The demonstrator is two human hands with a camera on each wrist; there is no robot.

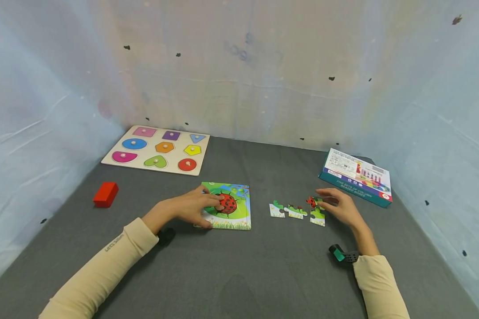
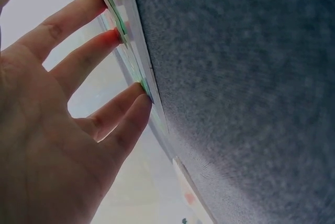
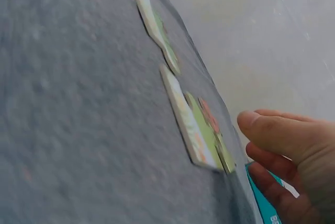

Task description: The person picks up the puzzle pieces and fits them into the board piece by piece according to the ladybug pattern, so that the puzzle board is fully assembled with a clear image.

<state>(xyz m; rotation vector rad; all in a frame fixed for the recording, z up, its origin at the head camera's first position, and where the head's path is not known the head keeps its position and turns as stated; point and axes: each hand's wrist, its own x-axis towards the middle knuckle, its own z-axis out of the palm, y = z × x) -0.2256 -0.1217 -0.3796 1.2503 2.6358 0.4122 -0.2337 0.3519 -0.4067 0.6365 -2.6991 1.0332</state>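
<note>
A square ladybug jigsaw puzzle [image 1: 242, 216] lies flat at the middle of the table. My left hand [image 1: 191, 206] rests on its left part with spread fingertips, and in the left wrist view those fingers touch the board's upper face. Right of the puzzle, loose jigsaw pieces lie in a row: a white and green corner piece [image 1: 277, 211], a middle piece [image 1: 296, 212] and a right piece [image 1: 317, 218]. Behind the last lies a red and green piece [image 1: 311, 202]. Beside it hovers my right hand [image 1: 342, 207], fingers relaxed and apart from the pieces in the right wrist view.
A wooden shape board [image 1: 145, 153] with knobbed, coloured shapes lies at the back left. Nearer on the left is a red block [image 1: 105, 195]. A teal and white game box [image 1: 357, 177] lies at the back right. Plastic sheeting [image 1: 239, 79] walls the table.
</note>
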